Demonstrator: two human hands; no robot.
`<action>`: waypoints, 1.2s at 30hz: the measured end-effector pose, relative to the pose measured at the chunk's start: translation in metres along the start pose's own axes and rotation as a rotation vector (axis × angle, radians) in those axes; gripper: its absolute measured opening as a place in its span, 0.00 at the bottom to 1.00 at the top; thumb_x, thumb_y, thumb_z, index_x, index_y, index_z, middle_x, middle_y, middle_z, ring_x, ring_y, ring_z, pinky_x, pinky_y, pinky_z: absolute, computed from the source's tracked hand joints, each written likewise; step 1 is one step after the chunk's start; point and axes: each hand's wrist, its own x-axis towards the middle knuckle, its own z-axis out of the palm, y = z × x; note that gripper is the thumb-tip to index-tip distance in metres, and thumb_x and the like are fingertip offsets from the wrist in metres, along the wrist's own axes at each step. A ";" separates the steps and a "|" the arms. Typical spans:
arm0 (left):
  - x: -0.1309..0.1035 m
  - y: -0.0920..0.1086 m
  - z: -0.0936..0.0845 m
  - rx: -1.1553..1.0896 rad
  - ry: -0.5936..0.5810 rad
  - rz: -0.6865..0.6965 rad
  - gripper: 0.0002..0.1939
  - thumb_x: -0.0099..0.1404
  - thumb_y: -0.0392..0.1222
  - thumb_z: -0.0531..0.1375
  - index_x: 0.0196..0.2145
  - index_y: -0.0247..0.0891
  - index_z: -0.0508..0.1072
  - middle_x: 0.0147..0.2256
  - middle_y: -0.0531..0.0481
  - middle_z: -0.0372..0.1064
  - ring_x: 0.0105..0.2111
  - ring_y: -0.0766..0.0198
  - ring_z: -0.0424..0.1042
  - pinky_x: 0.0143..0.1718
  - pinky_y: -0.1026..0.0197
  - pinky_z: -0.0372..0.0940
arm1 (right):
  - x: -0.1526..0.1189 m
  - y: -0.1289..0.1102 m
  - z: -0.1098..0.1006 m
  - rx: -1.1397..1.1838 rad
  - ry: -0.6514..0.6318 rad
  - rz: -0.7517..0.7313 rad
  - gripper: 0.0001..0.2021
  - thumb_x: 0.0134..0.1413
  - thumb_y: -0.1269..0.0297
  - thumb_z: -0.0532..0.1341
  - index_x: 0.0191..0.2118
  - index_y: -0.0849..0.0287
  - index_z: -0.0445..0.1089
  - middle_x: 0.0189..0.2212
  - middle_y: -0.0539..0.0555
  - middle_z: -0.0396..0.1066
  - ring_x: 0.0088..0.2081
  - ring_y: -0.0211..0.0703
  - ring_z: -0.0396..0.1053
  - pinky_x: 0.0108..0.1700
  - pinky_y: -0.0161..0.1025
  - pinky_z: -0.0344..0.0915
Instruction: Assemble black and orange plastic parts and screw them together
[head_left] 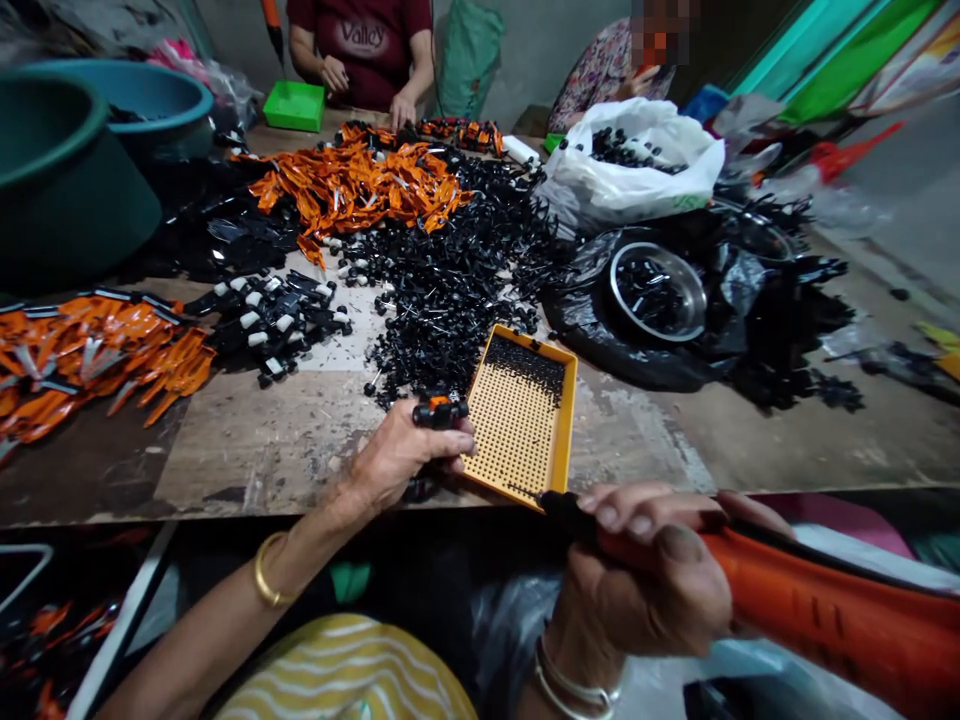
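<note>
My left hand (pixel 394 452) is closed around a small black-and-orange plastic assembly (pixel 440 411), by the left rim of a yellow tray (pixel 568 425). Tiny dark screws (pixel 521 365) crowd the far end of this tray, and a few sit in its perforated floor at the near edge. My right hand (pixel 645 590) grips an orange electric screwdriver (pixel 825 610). Its black nose points left at the tray's near right corner; whether the bit touches a screw I cannot tell.
Black plastic parts (pixel 442 290) lie heaped behind the tray, with orange pieces (pixel 367 185) beyond and more orange pieces (pixel 90 350) at left. A metal bowl (pixel 701 300) and a white bag (pixel 652 185) stand right. Tubs (pixel 67 190) fill the left. A co-worker (pixel 364 50) sits opposite.
</note>
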 end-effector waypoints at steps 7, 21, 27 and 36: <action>-0.026 -0.044 -0.004 -0.195 0.037 -0.094 0.12 0.47 0.36 0.69 0.33 0.31 0.78 0.32 0.43 0.76 0.22 0.69 0.70 0.27 0.66 0.65 | -0.009 -0.004 0.012 0.114 -0.080 0.091 0.15 0.47 0.74 0.58 0.44 0.60 0.65 0.19 0.43 0.61 0.19 0.35 0.58 0.20 0.35 0.61; -0.030 -0.056 -0.017 -0.288 0.101 -0.110 0.12 0.46 0.36 0.70 0.30 0.31 0.77 0.28 0.47 0.74 0.23 0.69 0.69 0.27 0.66 0.65 | -0.023 -0.002 0.034 0.123 -0.143 0.160 0.17 0.44 0.76 0.58 0.43 0.58 0.65 0.18 0.42 0.62 0.18 0.36 0.58 0.18 0.36 0.60; -0.028 -0.059 -0.024 -0.347 0.115 -0.175 0.13 0.43 0.35 0.71 0.29 0.31 0.77 0.26 0.47 0.73 0.22 0.69 0.69 0.25 0.67 0.64 | -0.027 -0.001 0.040 0.114 -0.156 0.169 0.15 0.46 0.74 0.60 0.43 0.57 0.65 0.18 0.42 0.61 0.17 0.35 0.57 0.18 0.35 0.59; -0.026 -0.059 -0.029 -0.420 0.058 -0.220 0.12 0.41 0.33 0.70 0.27 0.31 0.76 0.25 0.49 0.73 0.19 0.70 0.68 0.24 0.67 0.63 | -0.028 -0.004 0.041 0.174 -0.147 0.202 0.15 0.46 0.76 0.57 0.43 0.58 0.65 0.18 0.42 0.61 0.17 0.35 0.57 0.18 0.35 0.59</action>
